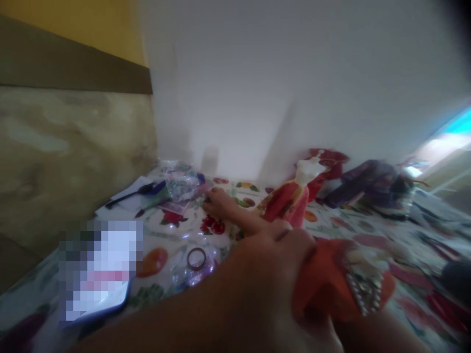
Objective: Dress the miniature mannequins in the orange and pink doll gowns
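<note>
My left hand [275, 269] comes in from the lower left, its fingers closed at an orange fabric piece [324, 279] with a white part and a string of pearly beads [368, 296]. Behind it, my right hand [217, 203] reaches across to the far left. Its blurred fingertips are beside clear plastic packaging [182, 186]; whether they grip anything cannot be made out. Beyond my left hand stands a small white dress-form torso [309, 171] in a red and gold skirt [287, 201]. A ring-shaped item [196, 259] lies on shiny clear plastic left of my left hand.
A phone-like device [114, 299], partly pixelated, lies at the left on the fruit-patterned cloth [150, 260]. Papers and a dark-handled tool [128, 193] lie behind it. Dark fabric [360, 184] and a bundle are at the right. A white wall [235, 88] rises behind.
</note>
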`<state>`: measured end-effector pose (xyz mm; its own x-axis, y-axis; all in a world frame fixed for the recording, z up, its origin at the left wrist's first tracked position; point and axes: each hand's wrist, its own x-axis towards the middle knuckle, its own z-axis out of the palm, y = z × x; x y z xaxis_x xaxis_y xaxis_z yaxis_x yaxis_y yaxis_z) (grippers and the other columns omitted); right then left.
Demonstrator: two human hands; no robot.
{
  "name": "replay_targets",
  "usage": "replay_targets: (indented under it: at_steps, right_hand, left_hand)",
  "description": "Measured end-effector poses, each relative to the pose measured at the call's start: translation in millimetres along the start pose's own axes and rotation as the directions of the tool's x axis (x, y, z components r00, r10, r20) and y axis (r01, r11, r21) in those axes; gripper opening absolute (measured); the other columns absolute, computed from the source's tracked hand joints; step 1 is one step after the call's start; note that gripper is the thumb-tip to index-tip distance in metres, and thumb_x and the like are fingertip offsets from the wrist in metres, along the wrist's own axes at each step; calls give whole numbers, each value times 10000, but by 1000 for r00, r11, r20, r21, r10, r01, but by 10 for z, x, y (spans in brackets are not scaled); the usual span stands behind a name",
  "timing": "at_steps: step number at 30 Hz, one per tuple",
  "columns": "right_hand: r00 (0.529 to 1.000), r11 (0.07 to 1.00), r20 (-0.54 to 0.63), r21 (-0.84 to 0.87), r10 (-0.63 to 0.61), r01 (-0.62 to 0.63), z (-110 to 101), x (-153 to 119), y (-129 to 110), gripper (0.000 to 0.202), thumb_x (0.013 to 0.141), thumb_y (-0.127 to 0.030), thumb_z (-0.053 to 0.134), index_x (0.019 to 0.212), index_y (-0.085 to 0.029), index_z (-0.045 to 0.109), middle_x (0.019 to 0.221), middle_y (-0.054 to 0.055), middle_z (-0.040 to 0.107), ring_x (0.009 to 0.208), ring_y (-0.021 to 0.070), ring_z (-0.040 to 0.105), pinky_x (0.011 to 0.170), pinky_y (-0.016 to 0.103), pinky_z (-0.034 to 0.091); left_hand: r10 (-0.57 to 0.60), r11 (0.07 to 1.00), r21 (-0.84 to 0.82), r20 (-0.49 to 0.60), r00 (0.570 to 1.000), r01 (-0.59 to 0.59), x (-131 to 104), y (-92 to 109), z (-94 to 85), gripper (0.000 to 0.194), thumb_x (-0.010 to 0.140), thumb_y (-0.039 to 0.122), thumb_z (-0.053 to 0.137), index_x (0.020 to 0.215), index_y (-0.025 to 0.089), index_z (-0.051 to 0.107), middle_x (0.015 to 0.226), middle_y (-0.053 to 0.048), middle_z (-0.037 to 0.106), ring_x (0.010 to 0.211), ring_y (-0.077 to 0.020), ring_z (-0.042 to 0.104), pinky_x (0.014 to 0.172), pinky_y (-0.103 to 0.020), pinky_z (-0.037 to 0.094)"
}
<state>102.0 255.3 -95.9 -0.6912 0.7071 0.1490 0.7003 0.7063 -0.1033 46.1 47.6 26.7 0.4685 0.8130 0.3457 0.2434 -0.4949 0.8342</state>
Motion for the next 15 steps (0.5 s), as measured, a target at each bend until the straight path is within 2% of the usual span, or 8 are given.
replay_targets:
  at_steps: [5,7,10,13,15]
  right_hand:
    - [998,998,-49,53,-32,34,-321,-414,-135,271,934,-280,579,1175,-167,627,1207,142,607,1109,241,575,945,390,488]
    - [996,994,-56,84,-69,74,-472,-688,-142,243,931,-235,562,1161,-227,639,1181,109,621,1112,230,577,968,381,470]
    - [993,986,-33,114,-117,120,-654,-1147,-67,227,908,-199,560,1096,-266,670,1138,76,649,1088,234,604,1019,406,442]
    - [994,985,14,134,-110,107,-800,-1595,46,163,925,-278,546,993,-259,693,1034,80,685,981,228,653,892,333,535]
    - [998,992,25,119,-55,51,-894,-1870,107,207,953,-307,490,1014,-290,687,1025,83,696,949,219,668,814,303,564]
  left_hand:
    - [-48,998,39,-1,999,48,0,66,-19,262,634,182,586,894,211,574,958,-30,613,816,-199,611,779,-374,529]
    - [-5,999,50,-21,1000,6,-18,45,11,234,623,181,594,851,207,549,931,-29,590,812,-193,598,758,-356,521]
    - [74,996,55,16,997,-74,-53,7,83,274,589,174,623,847,204,534,954,-36,580,814,-190,583,709,-322,511]
    - [116,990,73,43,992,-118,-75,25,146,299,584,119,599,865,200,539,996,-32,598,815,-167,589,711,-289,510]
    - [107,988,113,1,994,-106,-86,68,166,334,585,109,597,898,211,544,1004,-13,609,795,-150,596,704,-272,507]
